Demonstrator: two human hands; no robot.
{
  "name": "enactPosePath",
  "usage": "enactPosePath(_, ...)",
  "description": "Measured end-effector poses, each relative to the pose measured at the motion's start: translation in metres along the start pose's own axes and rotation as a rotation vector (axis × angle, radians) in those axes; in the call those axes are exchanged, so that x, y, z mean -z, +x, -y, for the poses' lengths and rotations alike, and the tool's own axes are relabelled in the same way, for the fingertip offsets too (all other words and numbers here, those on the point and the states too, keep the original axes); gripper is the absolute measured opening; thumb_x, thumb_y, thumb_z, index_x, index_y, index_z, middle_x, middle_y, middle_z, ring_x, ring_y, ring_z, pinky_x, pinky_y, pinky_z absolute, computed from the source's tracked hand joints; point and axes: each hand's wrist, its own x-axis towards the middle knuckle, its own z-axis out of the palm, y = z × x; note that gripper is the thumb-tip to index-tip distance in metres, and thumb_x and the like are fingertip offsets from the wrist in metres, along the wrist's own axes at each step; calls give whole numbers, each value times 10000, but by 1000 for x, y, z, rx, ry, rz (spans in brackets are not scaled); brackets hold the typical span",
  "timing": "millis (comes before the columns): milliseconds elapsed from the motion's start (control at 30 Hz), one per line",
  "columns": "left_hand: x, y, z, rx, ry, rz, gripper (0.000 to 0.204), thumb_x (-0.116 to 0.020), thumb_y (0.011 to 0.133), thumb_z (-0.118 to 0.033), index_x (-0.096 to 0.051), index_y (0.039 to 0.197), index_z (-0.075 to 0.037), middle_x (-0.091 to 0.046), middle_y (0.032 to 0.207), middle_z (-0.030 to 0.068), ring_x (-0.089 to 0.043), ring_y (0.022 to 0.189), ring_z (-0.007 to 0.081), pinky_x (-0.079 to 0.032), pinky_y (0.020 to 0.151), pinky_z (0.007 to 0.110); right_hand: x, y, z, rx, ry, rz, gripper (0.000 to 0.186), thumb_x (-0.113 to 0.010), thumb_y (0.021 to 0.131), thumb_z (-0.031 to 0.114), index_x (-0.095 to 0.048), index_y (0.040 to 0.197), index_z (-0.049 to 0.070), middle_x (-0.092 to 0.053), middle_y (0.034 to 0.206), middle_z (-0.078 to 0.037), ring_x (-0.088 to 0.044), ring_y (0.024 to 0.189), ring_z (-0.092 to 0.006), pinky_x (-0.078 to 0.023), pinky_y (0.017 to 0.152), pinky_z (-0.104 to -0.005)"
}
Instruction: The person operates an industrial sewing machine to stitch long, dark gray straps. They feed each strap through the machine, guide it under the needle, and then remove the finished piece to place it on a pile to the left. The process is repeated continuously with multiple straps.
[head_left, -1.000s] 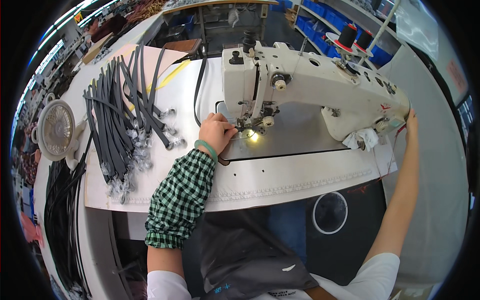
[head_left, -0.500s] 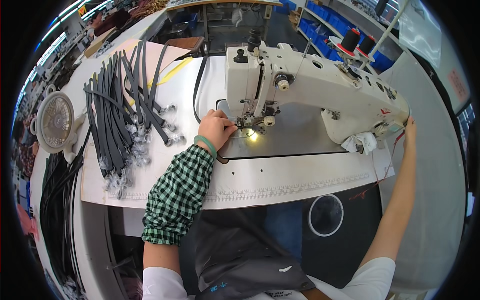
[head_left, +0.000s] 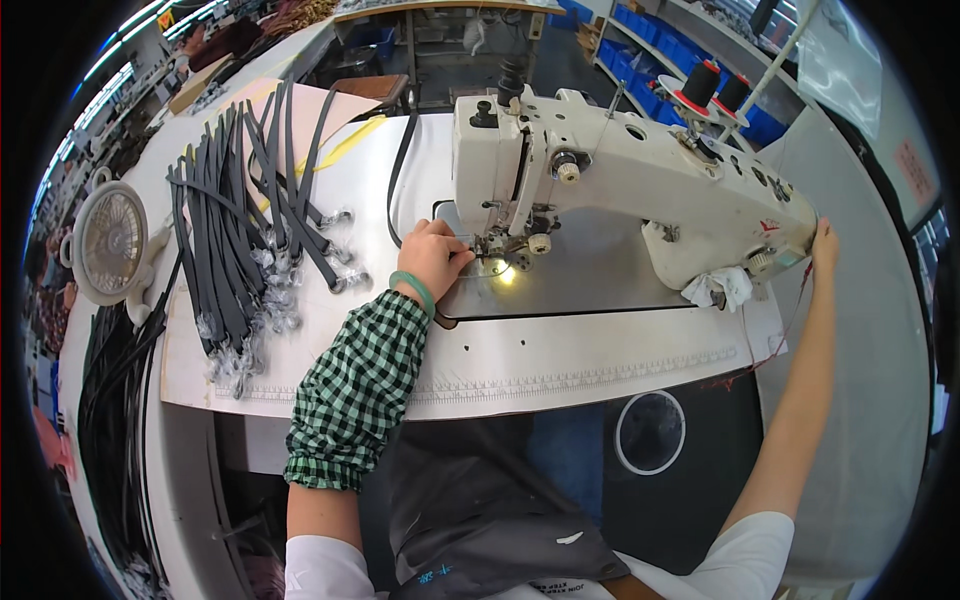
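Note:
A white sewing machine (head_left: 640,150) stands in front of me, its small lamp lighting the metal bed below the needle area. My left hand (head_left: 432,260) is closed beside the presser foot (head_left: 492,245), thumb and fingers pinching the end of a dark strap (head_left: 402,165). That strap loops back over the table behind the hand; the pinched end itself is mostly hidden. At the machine's far right end, my right hand (head_left: 825,245) grips the handwheel (head_left: 814,225), most of which the hand and machine body conceal.
Left of the machine lies a pile of dark straps (head_left: 225,230) with plastic-wrapped ends. A pale strainer-like dish (head_left: 110,243) and hanging black straps (head_left: 115,420) are farther left. Two black thread cones (head_left: 700,82) rise behind the machine. A white cloth (head_left: 718,287) is tucked under its arm.
My right hand has shifted slightly upward at the handwheel. My left hand stays at the presser foot, almost unmoved.

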Motion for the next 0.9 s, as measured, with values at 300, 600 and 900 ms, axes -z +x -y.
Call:
enactPosePath(300,0,-1,-1,17,32,9,89,-679,645,-162,-691,706,-99,-574,746,38,-504,770,221,-439,694,328,-12,-41,1,-372,407,22,499,-360,888,421,-507,1015,-39,-579,933,-149,-582,820,-217,-473,658,-325)
enactPosePath(600,11,-10,-22,108,388,14,279,-624,732,-289,-567,783,-21,-523,790,76,-478,839,243,-405,729,333,-54,-90,8,-289,1145,-140,387,-356,920,354,-453,1038,-1,-543,985,-102,-537,866,-184,-443,744,-309)
enactPosePath(900,6,-61,-69,-249,439,148,20,-521,683,-69,-531,694,-55,-560,666,51,-568,619,188,-437,602,296,-36,-95,16,-433,975,69,428,-320,925,373,-447,1099,4,-532,1058,-105,-536,894,-204,-431,764,-330)
